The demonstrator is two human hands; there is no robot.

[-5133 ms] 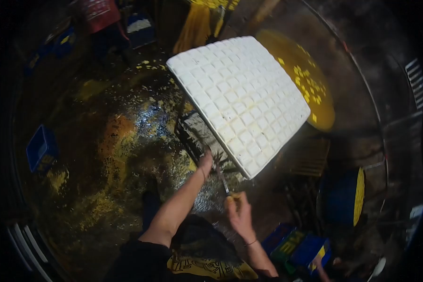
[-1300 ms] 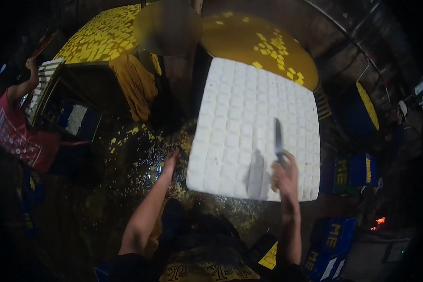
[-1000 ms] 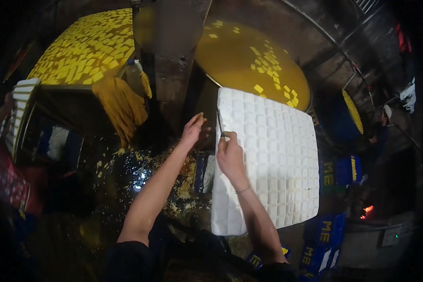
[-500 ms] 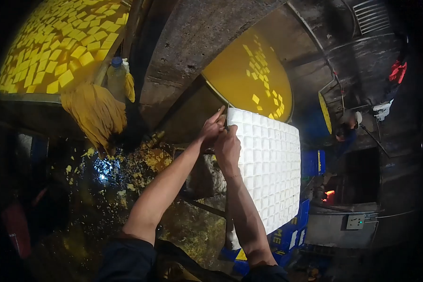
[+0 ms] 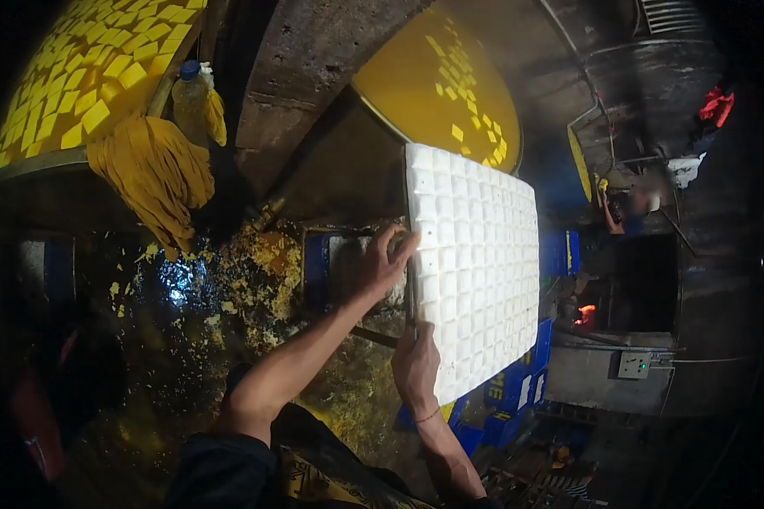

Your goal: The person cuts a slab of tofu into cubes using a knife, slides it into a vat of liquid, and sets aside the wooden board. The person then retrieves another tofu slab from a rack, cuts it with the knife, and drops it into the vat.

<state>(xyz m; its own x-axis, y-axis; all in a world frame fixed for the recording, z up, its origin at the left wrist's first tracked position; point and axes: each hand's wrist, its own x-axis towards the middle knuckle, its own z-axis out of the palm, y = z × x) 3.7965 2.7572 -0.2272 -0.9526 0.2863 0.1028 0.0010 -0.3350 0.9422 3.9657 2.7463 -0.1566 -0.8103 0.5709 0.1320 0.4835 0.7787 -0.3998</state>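
Note:
A large white slab (image 5: 475,263), marked in a grid of raised squares, lies in front of me. My left hand (image 5: 390,259) is at its left edge, thumb and forefinger curled together; what lies between them is hidden. Lower along that edge, my right hand (image 5: 416,365) is closed in a fist, with the knife's handle hidden inside it. Only a thin dark line above the fist shows where the blade may be, against the slab's side.
Behind the slab stands a round vat (image 5: 441,85) of yellow liquid with yellow pieces. Upper left are another vat (image 5: 85,93), a hanging cloth (image 5: 157,178) and a bottle (image 5: 190,103). Blue crates (image 5: 505,386), a fire (image 5: 584,316) and a person (image 5: 638,204) are at right. Scraps litter the wet floor (image 5: 178,339).
Both hands have come down from the slab's far left corner along its left edge, the right hand further, so they are now apart. Earlier, the knife showed plainly in my right hand. The view has shifted.

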